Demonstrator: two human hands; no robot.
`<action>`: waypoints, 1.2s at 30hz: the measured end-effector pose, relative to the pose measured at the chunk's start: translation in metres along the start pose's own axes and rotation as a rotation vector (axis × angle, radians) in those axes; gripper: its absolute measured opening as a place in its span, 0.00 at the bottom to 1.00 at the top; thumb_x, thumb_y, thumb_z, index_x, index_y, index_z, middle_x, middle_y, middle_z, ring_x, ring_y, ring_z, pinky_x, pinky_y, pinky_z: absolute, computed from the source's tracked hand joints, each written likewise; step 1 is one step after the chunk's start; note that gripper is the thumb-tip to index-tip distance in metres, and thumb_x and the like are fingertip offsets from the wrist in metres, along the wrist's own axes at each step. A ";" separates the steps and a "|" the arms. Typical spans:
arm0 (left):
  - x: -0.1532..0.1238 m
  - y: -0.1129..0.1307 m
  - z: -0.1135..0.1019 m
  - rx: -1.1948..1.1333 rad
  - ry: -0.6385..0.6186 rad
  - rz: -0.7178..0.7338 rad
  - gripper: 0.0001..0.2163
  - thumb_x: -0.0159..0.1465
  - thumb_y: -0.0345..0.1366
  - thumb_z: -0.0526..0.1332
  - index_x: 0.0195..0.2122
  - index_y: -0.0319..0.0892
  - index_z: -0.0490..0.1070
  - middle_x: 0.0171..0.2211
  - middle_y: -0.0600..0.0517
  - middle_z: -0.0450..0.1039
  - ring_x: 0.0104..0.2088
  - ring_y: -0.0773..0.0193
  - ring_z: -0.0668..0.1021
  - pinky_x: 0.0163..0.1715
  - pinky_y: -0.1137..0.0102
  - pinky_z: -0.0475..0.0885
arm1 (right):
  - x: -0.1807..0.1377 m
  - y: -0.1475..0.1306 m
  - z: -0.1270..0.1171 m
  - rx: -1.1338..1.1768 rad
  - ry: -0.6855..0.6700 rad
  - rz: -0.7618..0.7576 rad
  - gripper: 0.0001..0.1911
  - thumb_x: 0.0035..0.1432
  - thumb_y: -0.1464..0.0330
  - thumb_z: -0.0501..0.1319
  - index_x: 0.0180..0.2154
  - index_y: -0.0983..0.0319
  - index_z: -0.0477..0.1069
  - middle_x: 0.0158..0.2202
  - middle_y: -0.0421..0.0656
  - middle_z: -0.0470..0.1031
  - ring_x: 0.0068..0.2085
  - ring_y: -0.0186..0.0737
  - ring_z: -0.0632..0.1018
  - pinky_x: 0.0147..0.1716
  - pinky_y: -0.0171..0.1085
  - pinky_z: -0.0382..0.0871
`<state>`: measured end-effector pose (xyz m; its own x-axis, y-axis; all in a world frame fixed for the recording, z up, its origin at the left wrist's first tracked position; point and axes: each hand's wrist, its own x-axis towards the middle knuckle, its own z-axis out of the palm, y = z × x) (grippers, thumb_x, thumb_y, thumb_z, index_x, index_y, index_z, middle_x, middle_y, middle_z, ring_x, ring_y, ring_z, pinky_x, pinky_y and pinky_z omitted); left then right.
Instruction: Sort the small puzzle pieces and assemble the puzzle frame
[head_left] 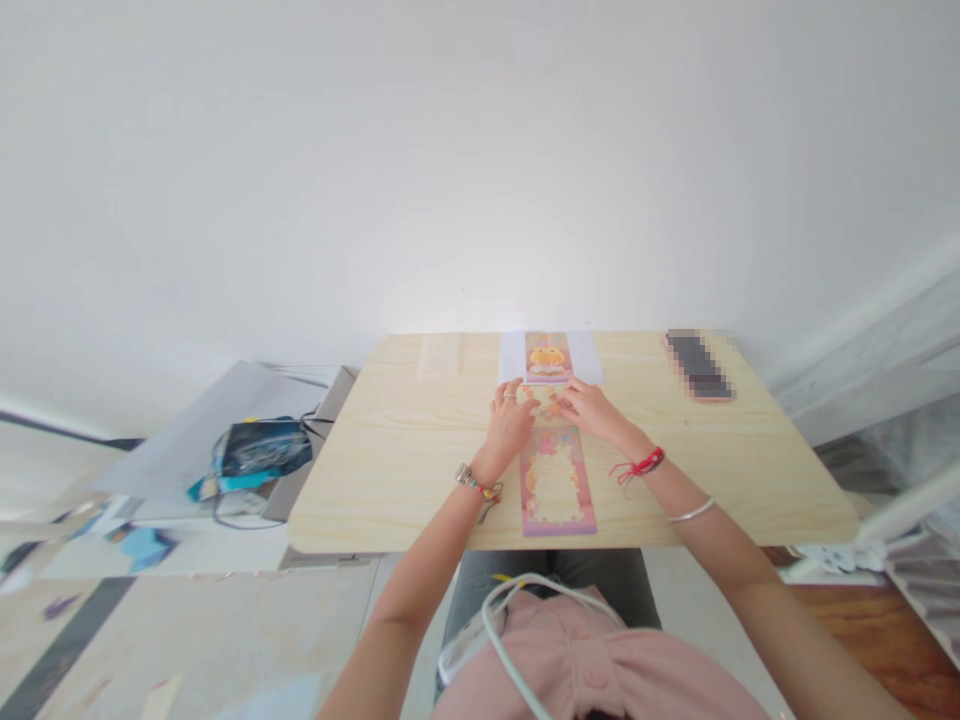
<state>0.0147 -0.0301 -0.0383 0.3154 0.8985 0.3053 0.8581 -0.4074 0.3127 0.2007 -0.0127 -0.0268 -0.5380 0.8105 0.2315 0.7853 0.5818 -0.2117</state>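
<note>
A pink puzzle frame board (pixel 557 485) with a pale empty middle lies near the front edge of a light wooden table (pixel 390 470). Beyond it several small loose puzzle pieces (pixel 545 400) lie on the tabletop. My left hand (pixel 510 418) rests on the table with fingers bent down onto the pieces. My right hand (pixel 592 408) reaches in from the right, fingertips pinched among the same pieces. What each holds is too small to make out. A picture card (pixel 547 358) on a white sheet (pixel 511 356) lies further back.
A phone (pixel 698 365) lies at the table's back right. A lower side table (pixel 180 450) at the left holds a dark blue bag (pixel 262 448) and cables. A white wall stands behind. A white cable (pixel 510 640) hangs over my lap.
</note>
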 end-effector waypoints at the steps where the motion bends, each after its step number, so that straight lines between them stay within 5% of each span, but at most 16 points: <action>1: 0.002 0.000 0.000 0.003 -0.010 0.025 0.13 0.55 0.26 0.58 0.40 0.47 0.71 0.55 0.46 0.52 0.55 0.48 0.56 0.48 0.52 0.62 | -0.002 0.002 -0.002 -0.012 -0.011 0.009 0.05 0.56 0.70 0.56 0.32 0.63 0.70 0.34 0.44 0.67 0.33 0.36 0.70 0.34 0.35 0.61; 12: 0.017 0.002 -0.004 0.064 -0.103 0.166 0.02 0.56 0.28 0.58 0.29 0.40 0.70 0.55 0.43 0.54 0.56 0.49 0.57 0.50 0.53 0.61 | -0.009 -0.008 -0.004 0.030 -0.021 0.007 0.06 0.54 0.71 0.57 0.35 0.62 0.72 0.34 0.44 0.68 0.36 0.37 0.70 0.38 0.38 0.61; 25: 0.010 -0.006 -0.022 0.002 0.029 0.371 0.05 0.57 0.29 0.58 0.35 0.40 0.66 0.54 0.43 0.55 0.56 0.53 0.57 0.51 0.56 0.62 | 0.000 -0.015 0.009 0.398 0.108 0.022 0.05 0.53 0.72 0.58 0.26 0.63 0.71 0.28 0.41 0.66 0.31 0.34 0.68 0.32 0.34 0.63; 31: 0.011 -0.005 -0.018 -0.005 0.113 0.213 0.08 0.56 0.29 0.59 0.38 0.41 0.66 0.52 0.43 0.57 0.54 0.54 0.61 0.49 0.57 0.63 | -0.001 -0.016 0.016 0.356 0.116 0.080 0.07 0.53 0.73 0.56 0.25 0.64 0.69 0.26 0.40 0.65 0.30 0.34 0.68 0.33 0.34 0.61; 36: 0.004 -0.010 -0.018 0.005 0.116 0.043 0.09 0.55 0.28 0.60 0.37 0.41 0.67 0.51 0.43 0.57 0.53 0.51 0.61 0.48 0.56 0.64 | 0.003 -0.020 0.014 0.180 0.041 0.059 0.06 0.52 0.73 0.58 0.34 0.63 0.71 0.34 0.44 0.67 0.35 0.37 0.69 0.37 0.37 0.60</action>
<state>0.0000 -0.0257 -0.0243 0.3027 0.8553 0.4205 0.8472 -0.4436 0.2924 0.1793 -0.0210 -0.0356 -0.4773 0.8420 0.2512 0.7457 0.5394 -0.3912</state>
